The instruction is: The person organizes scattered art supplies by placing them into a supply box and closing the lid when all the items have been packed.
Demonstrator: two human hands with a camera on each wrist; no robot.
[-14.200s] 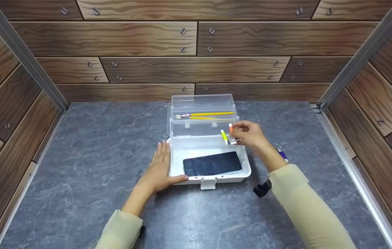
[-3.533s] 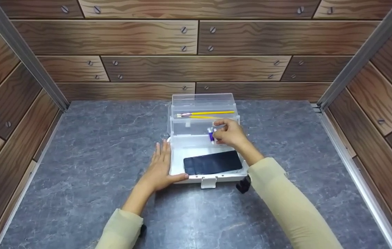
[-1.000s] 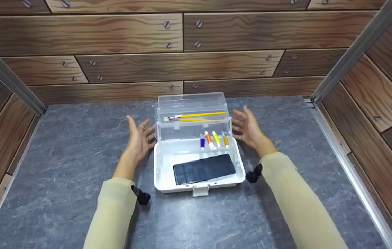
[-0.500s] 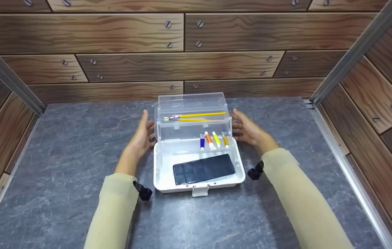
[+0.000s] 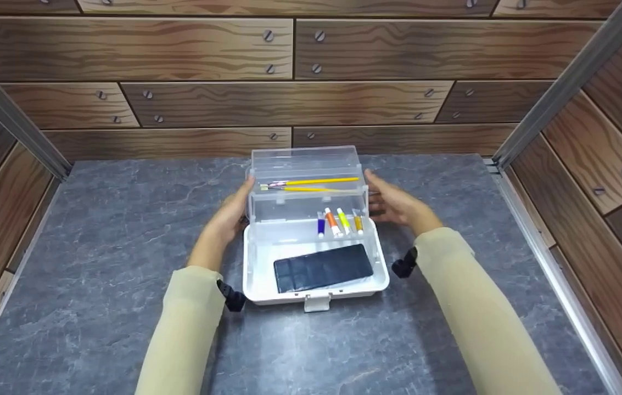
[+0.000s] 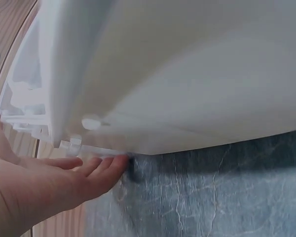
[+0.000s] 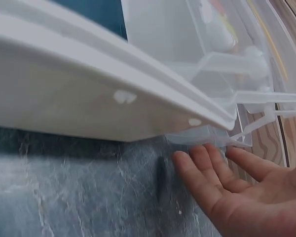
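Note:
A white storage box [image 5: 316, 297] stands with its clear lid [image 5: 305, 158] and tiered trays swung back. My left hand [image 5: 227, 218] is at the left side of the trays, its thumb along their edge; in the left wrist view its fingers reach under the hinge side. On the opposite side my right hand [image 5: 398, 206] has its thumb by the upper tray, and the right wrist view shows its extended fingertips close beneath the clear lid. Several small paint tubes [image 5: 331, 221] lie in the lower tray. Two yellow-handled paintbrushes [image 5: 321, 181] are in the upper one.
A black smartphone [image 5: 323, 267] lies slanted in the box's base. The front latch [image 5: 317, 303] hangs down. Underneath is a grey marbled tabletop [image 5: 124, 247], with wood-patterned walls [image 5: 206, 104] and metal rails around it.
Earlier the right hand brought paint tubes to the lower tray while the left rested on the box. Both hands then moved to the lid's sides; the left has just closed in to the trays.

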